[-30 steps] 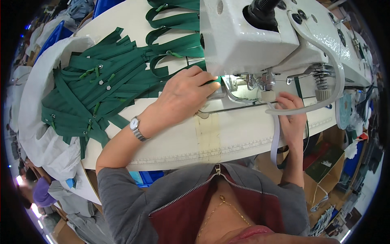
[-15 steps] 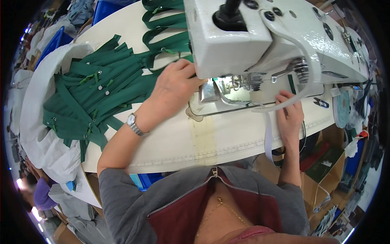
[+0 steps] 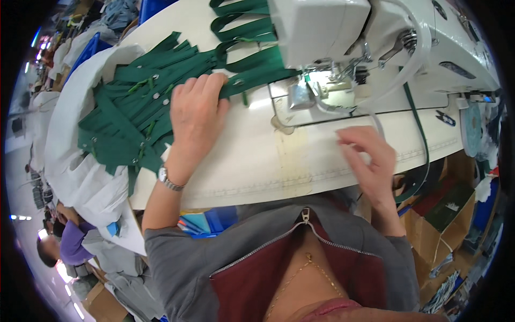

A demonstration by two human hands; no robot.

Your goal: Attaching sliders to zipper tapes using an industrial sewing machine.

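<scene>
Green zippers [image 3: 115, 131] with metal sliders and green pulls lie heaped on the left of the table. My left hand [image 3: 196, 110] is closed over the near end of one zipper strip [image 3: 257, 80], its fingertips hidden underneath. That strip runs right to the presser foot area of a white sewing machine [image 3: 327, 32]. Behind it, more green strip [image 3: 241, 32] hangs in loops. My right hand [image 3: 373, 158], slightly blurred, hovers over the front of the table, right of the needle area. A gap shows between its thumb and fingers, with nothing seen between them.
Thread snips [image 3: 445, 118] lie at the table's right. A narrow dark green strip [image 3: 416, 115] drops over the front edge. White cloth [image 3: 56, 155] borders the heap. A cardboard box [image 3: 440, 225] stands below right, and a person in purple [image 3: 78, 241] is at far left.
My left hand has moved left and down from beside the needle area onto the strip. My right hand has drawn back toward me. The whole view has shifted somewhat.
</scene>
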